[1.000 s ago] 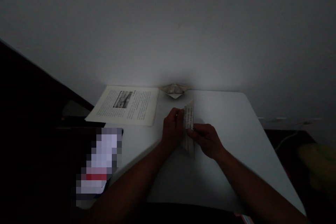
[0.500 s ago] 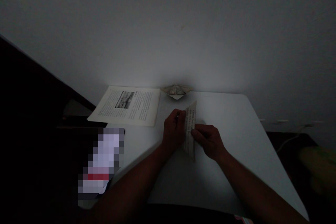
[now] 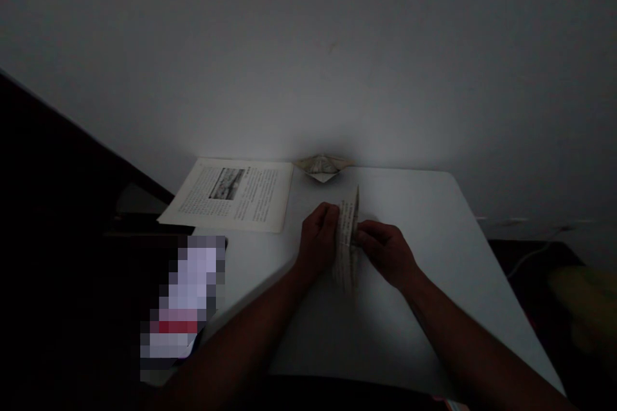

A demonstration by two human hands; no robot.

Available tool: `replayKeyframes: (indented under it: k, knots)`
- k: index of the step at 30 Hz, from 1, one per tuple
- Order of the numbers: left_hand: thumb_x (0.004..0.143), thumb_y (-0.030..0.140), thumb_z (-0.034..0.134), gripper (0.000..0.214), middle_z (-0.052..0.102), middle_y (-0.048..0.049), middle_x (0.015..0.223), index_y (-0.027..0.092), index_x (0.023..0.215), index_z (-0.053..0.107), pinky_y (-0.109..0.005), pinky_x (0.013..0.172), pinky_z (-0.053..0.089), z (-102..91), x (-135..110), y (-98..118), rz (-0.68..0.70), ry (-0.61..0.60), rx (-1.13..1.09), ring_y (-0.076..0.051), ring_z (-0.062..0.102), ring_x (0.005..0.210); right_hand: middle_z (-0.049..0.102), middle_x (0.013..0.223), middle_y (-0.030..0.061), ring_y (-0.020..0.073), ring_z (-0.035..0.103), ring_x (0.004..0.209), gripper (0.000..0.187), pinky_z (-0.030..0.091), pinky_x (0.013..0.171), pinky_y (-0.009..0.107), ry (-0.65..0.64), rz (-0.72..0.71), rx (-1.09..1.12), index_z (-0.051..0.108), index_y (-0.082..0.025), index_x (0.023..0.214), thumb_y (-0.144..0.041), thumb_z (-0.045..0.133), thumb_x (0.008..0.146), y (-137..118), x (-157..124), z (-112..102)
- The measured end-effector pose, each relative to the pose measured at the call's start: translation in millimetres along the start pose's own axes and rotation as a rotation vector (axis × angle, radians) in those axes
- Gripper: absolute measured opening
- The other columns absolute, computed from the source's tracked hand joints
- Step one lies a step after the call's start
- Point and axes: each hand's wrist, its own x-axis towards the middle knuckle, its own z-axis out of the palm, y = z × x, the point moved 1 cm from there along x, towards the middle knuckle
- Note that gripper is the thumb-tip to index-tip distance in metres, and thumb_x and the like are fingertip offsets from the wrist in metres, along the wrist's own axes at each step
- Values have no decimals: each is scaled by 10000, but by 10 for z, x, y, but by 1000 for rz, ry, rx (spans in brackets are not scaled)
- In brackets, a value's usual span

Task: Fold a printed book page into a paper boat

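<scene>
A folded piece of printed paper (image 3: 346, 237) stands on edge between my hands, over the middle of the white table. My left hand (image 3: 319, 236) is closed on its left side, the fingers curled. From the right, my right hand (image 3: 386, 249) pinches the paper's right edge between thumb and fingers; the fingertips are partly hidden behind it. The two layers of the paper are slightly parted at the right. Farther back, against the wall, sits a folded paper boat (image 3: 322, 168) made of similar printed paper.
Printed sheets (image 3: 231, 196) with a picture lie at the table's back left. A phone-like device (image 3: 187, 295), its screen pixelated, rests at the left edge. The white table (image 3: 434, 218) meets a plain wall behind. A pale cable (image 3: 530, 257) runs at the right.
The folded paper has turned and its layers have parted a little at the right edge. My right fingers have slid slightly up and behind that edge; my left hand stays in place.
</scene>
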Motion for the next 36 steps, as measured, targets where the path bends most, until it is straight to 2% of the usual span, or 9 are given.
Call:
replayKeyframes:
  k: [2, 5, 8, 12, 15, 20, 26, 36]
  knots:
    - [902, 385, 425, 277, 415, 48, 618, 179, 719, 456, -197, 533, 344, -7, 5, -12, -3, 22, -20, -85, 399, 575, 653, 602, 11, 136, 584, 547, 215, 486, 534, 267, 91, -7, -54, 689, -188, 700, -400, 661, 725, 3, -8, -11]
    - [895, 419, 433, 243, 423, 61, 586, 188, 838, 486, -191, 467, 321, -8, 2, -21, -35, 31, -48, -76, 393, 504, 645, 557, 5, 125, 565, 486, 181, 460, 474, 248, 304, -73, -214, 684, -188, 656, -354, 664, 725, -9, -22, -33]
    - [891, 456, 416, 303, 475, 48, 594, 172, 936, 513, -196, 467, 364, 1, -14, -22, -42, -58, -53, -79, 432, 486, 656, 574, 6, 131, 576, 500, 163, 463, 489, 250, 433, -168, -393, 687, -193, 659, -332, 654, 737, -49, -41, -54]
    - [778, 410, 605, 495, 612, -56, 903, 149, 1180, 481, -213, 546, 453, 6, -34, -46, -10, -197, 4, -110, 557, 643, 633, 563, -6, 122, 553, 494, 164, 451, 498, 250, 504, -292, -602, 678, -200, 669, -319, 624, 768, -122, -66, -77]
    - [763, 300, 599, 540, 631, -89, 972, 121, 1254, 460, -239, 613, 487, 9, -32, -71, 14, -226, 84, -134, 587, 706, 628, 590, -6, 114, 548, 513, 161, 446, 513, 243, 508, -345, -671, 670, -198, 692, -315, 607, 782, -143, -62, -79]
    - [704, 102, 515, 475, 663, -72, 1013, 122, 1177, 551, -273, 781, 492, 27, -11, -71, 68, -185, 227, -161, 615, 844, 599, 563, -21, 101, 512, 477, 144, 413, 484, 234, 364, -292, -793, 677, -189, 757, -322, 623, 753, -91, -9, -49]
    - [765, 156, 521, 382, 690, -51, 995, 146, 1138, 600, -261, 786, 498, 49, -10, -71, 62, -118, 266, -162, 641, 854, 588, 544, -30, 93, 507, 473, 131, 393, 486, 225, 372, -240, -806, 663, -180, 689, -291, 621, 744, -85, 4, -41]
    - [734, 135, 550, 326, 699, -39, 937, 152, 1047, 641, -265, 762, 502, 39, -1, -101, 49, -81, 219, -161, 649, 823, 530, 491, -47, 84, 449, 434, 166, 357, 453, 223, 421, -195, -799, 630, -190, 637, -323, 620, 736, -80, 9, -62]
